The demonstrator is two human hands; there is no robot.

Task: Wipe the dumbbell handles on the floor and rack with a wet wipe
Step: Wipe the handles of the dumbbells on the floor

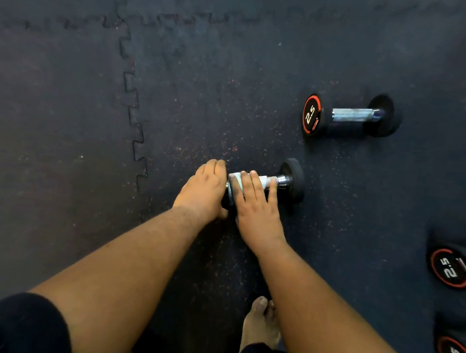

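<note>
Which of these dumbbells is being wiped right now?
The dumbbell under both hands: the right hand presses a white wipe round its handle while the left hand covers its near end. The other dumbbells lie untouched.

Dark speckled rubber floor mats [63, 105] w/ interlocking seams, bare foot [261, 325]
</note>
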